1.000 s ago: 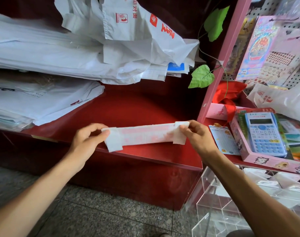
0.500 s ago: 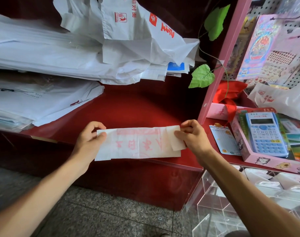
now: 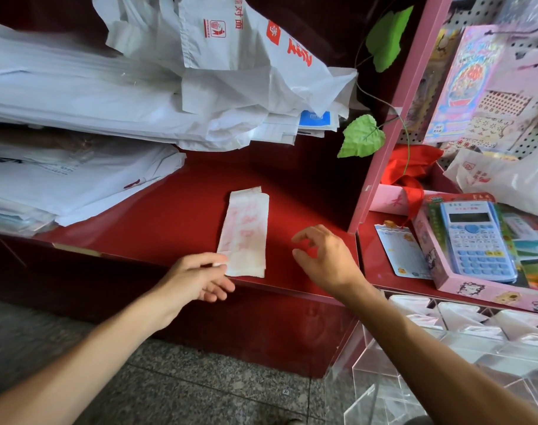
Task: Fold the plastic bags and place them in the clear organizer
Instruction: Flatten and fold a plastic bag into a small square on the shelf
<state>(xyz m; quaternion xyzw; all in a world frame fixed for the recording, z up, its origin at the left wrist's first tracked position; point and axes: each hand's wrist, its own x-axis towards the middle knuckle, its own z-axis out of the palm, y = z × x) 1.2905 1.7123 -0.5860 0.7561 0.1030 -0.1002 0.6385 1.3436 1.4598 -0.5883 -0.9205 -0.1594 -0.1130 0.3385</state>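
Note:
A white plastic bag with red print (image 3: 246, 231), folded into a narrow strip, lies flat on the red shelf (image 3: 169, 228), its long side pointing away from me. My left hand (image 3: 200, 277) pinches the strip's near left corner at the shelf's front edge. My right hand (image 3: 323, 259) hovers just right of the strip with loosely curled fingers and holds nothing. The clear organizer (image 3: 384, 378) stands at the lower right, below the shelf edge, and several folded white bags (image 3: 458, 314) lie in its far compartments.
Stacks of unfolded white plastic bags (image 3: 139, 96) fill the shelf's back and left. A pink upright post (image 3: 393, 124) with green fake leaves (image 3: 361, 136) bounds the shelf on the right. Beyond it lie a boxed blue calculator (image 3: 473, 240) and stationery. Below is grey stone floor (image 3: 200, 394).
The strip, held stretched between both hands, has been turned lengthwise and laid on the shelf. My right hand has let go; my left hand keeps the near corner.

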